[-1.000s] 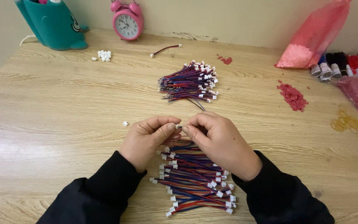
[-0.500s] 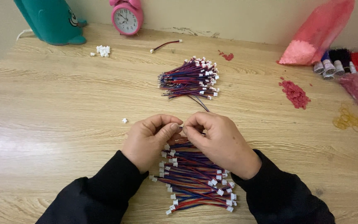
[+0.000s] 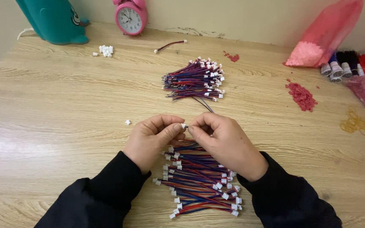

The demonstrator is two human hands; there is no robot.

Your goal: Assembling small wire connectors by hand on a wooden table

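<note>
White connector (image 3: 183,125) pinched btwn left hand (image 3: 151,141) & right hand (image 3: 227,143) fingertips, orientation unclear, above wire pile (image 3: 199,181)

Pink alarm clock (image 3: 131,17) (beside teal holder (image 3: 53,21))

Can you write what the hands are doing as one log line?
left hand: pinches white connector | right hand: pinches it too | under: wire pile

- A tiny white plastic connector (image 3: 183,125) sits pinched between the fingertips of the left hand (image 3: 151,140) and the right hand (image 3: 224,141), raised just above the near heap.
- The near heap of short red-and-blue wire leads with white plug ends (image 3: 199,179) lies flat, spread loosely, directly under both hands.
</note>
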